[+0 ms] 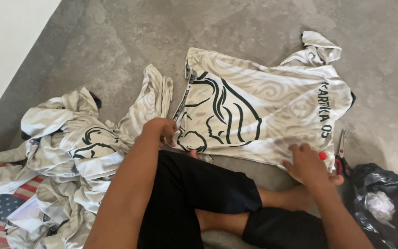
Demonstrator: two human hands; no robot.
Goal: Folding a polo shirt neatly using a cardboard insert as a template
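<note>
Right hand (308,165) presses spread fingers flat on the near edge of the cream jersey (263,110), gripping nothing. Left hand (161,131) curls its fingers, pinching that jersey's other near corner. It's spread on the grey floor (116,37) beyond crossed legs; scissors (342,154) just right.

Cream swirl-patterned shirt (263,110) with a black line drawing, matching pile (70,147), black shorts (194,193), black bag (383,207), grey floor (162,32).

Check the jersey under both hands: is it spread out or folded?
Spread out. The jersey lies flat on the floor, its printed side open to view; the left hand and right hand press its near edge.
</note>
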